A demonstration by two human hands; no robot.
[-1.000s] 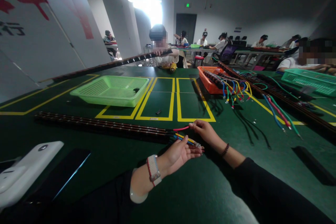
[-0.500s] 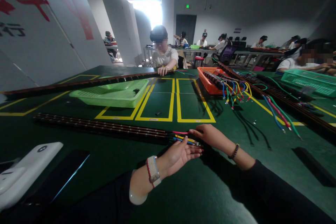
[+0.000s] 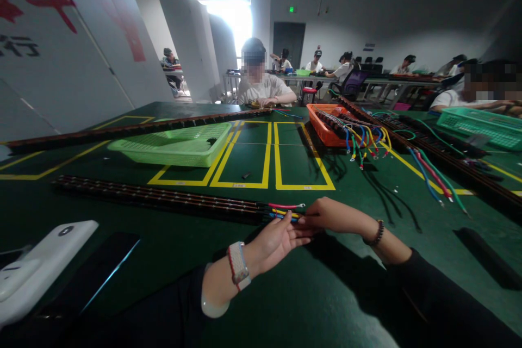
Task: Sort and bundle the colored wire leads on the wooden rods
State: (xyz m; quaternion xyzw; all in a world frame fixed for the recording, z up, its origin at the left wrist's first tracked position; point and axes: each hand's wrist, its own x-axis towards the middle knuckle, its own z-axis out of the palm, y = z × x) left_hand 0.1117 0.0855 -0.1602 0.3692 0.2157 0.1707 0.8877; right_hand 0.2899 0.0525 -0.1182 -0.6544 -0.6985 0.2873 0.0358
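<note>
A long dark strip assembly [image 3: 163,197] with brown lines along it lies on the green table, and coloured wires come out of its right end. My left hand [image 3: 276,243] is turned palm up under these wires, its thumb pressed down on the yellow wire [image 3: 282,212] and the blue wire beside it. From the right, my right hand [image 3: 332,216] closes its fingertips on the ends of that wire bunch, so the tips are mostly hidden. A red wire [image 3: 287,206] with a metal ring terminal [image 3: 301,205] lies free just above both hands.
A light green basket [image 3: 163,155] stands beyond, with another long strip [image 3: 134,126] over it. An orange basket [image 3: 326,133] holds wired strips. On the left are a white device [image 3: 44,266] and a dark phone [image 3: 93,272]. A person [image 3: 261,84] sits opposite.
My right hand has left the red wire and shifted slightly down and right onto the other wire ends. My left hand stays put. The person opposite has drawn their hand back.
</note>
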